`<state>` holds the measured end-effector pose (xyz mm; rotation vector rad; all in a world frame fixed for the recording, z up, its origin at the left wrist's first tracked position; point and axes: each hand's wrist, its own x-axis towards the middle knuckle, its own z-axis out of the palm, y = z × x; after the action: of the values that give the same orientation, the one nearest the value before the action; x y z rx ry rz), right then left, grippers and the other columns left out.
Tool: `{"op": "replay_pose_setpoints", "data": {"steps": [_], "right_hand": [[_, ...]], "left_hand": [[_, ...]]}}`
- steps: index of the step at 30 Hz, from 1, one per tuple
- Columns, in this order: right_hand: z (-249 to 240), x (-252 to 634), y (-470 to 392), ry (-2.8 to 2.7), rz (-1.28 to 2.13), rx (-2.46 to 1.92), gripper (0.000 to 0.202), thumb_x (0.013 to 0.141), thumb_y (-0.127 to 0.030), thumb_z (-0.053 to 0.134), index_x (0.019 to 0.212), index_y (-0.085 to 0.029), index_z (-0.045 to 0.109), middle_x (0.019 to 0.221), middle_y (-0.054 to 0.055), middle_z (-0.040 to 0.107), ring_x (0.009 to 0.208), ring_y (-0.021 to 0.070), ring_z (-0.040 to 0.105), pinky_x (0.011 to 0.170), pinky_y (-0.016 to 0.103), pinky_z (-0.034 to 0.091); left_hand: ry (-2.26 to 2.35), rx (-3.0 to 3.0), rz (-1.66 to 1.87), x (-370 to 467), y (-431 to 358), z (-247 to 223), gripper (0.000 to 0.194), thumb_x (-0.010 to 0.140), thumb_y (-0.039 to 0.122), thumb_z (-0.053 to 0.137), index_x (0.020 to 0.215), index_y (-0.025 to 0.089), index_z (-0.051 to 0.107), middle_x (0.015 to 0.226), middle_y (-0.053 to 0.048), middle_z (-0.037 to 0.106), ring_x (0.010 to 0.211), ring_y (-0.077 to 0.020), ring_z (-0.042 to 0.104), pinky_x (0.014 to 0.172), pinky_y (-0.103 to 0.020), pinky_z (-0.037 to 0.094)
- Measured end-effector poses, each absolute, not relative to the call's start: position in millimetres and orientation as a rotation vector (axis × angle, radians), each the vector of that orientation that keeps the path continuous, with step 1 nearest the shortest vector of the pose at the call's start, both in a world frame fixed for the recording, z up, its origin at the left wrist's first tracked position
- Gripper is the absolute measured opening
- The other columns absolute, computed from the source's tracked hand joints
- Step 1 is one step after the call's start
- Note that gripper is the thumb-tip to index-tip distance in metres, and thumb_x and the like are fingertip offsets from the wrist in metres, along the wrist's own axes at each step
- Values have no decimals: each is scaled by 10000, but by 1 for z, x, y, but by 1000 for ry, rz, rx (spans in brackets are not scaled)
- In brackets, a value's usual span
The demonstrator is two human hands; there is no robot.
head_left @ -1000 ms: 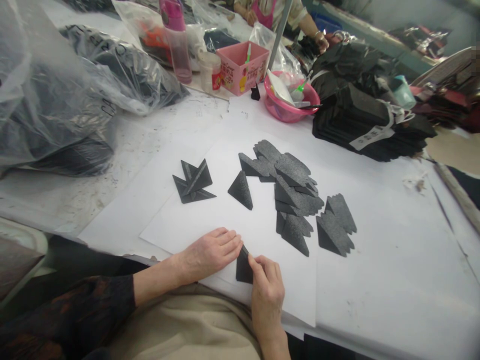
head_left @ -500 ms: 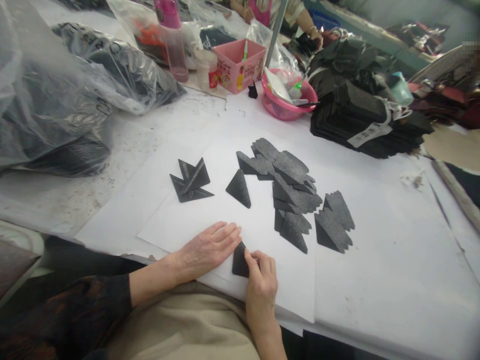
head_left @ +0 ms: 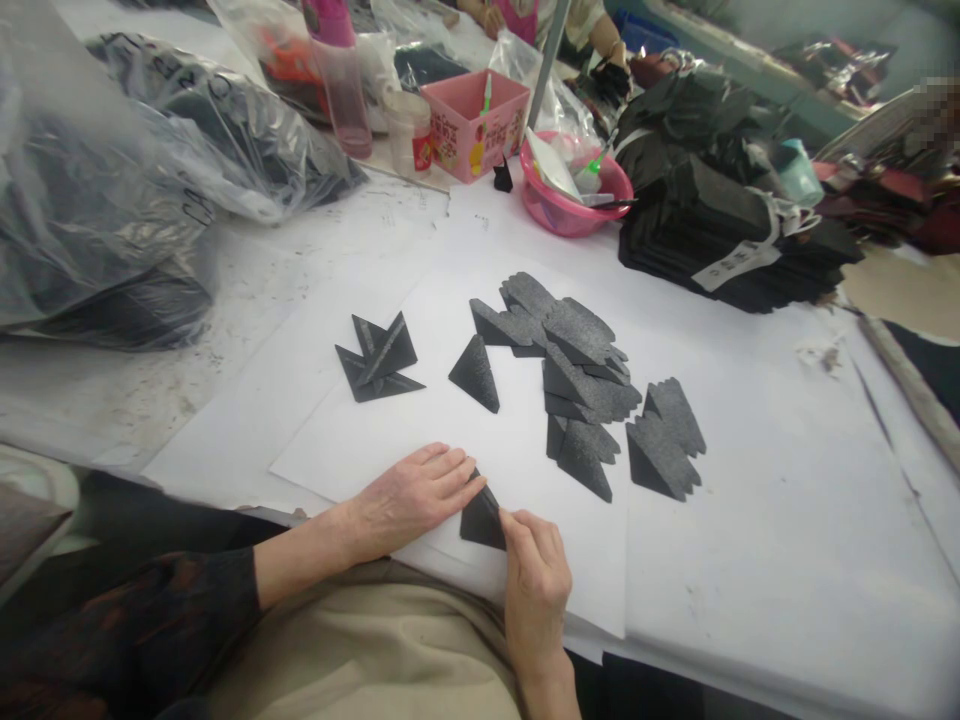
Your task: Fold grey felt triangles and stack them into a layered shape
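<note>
A small dark grey triangular piece [head_left: 480, 518] lies on the white paper sheet [head_left: 390, 440] near the table's front edge. My left hand [head_left: 416, 492] lies flat beside it, fingertips touching its left edge. My right hand [head_left: 534, 572] pinches its lower right corner between thumb and forefinger. Further out lie a single folded triangle [head_left: 475, 373], a pair of crossed folded pieces [head_left: 379, 360], a pile of several grey triangles [head_left: 579, 375] and a smaller stack [head_left: 665, 440] to the right.
Clear plastic bags of dark material [head_left: 135, 170] fill the left side. A pink box [head_left: 474, 122], a pink bowl [head_left: 576, 195], a bottle [head_left: 339, 70] and a jar [head_left: 409, 135] stand at the back. Black stacked sheets [head_left: 731, 235] lie at the back right. Another person's hand [head_left: 611, 70] works beyond.
My right hand has slid slightly right and down along the triangle's edge; my left hand stays pressed beside it. The view shifted a little.
</note>
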<state>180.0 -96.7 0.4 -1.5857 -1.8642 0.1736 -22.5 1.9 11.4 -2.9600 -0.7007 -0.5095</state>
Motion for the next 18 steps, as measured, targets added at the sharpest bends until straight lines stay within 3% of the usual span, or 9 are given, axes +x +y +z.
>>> {"op": "replay_pose_setpoints", "data": {"steps": [7, 12, 18], "right_hand": [[-1, 183, -100, -1942, 180, -1598, 286, 919, -37, 541, 1154, -174, 629, 992, 68, 617, 900, 151, 514, 796, 286, 481], [-3, 182, -100, -1948, 156, -1618, 286, 932, -45, 520, 1164, -172, 626, 1002, 73, 609, 914, 156, 508, 797, 289, 481], [2, 182, -102, -1948, 185, -1639, 283, 951, -81, 506, 1181, -190, 629, 1003, 67, 611, 911, 149, 515, 801, 286, 484]], "left_hand": [[-714, -2957, -456, -22, 0, 15, 334, 964, 148, 513, 1297, 149, 547, 1235, -113, 599, 1182, -275, 538, 995, -432, 473], [-678, -2910, -469, -14, -4, 11, 297, 954, 97, 501, 1244, 83, 568, 1229, -130, 601, 1245, -268, 496, 1063, -428, 428], [-608, -2954, -546, -6, -7, 13, 276, 964, 121, 494, 1226, 93, 575, 1154, -114, 631, 1128, -240, 570, 1009, -398, 467]]}}
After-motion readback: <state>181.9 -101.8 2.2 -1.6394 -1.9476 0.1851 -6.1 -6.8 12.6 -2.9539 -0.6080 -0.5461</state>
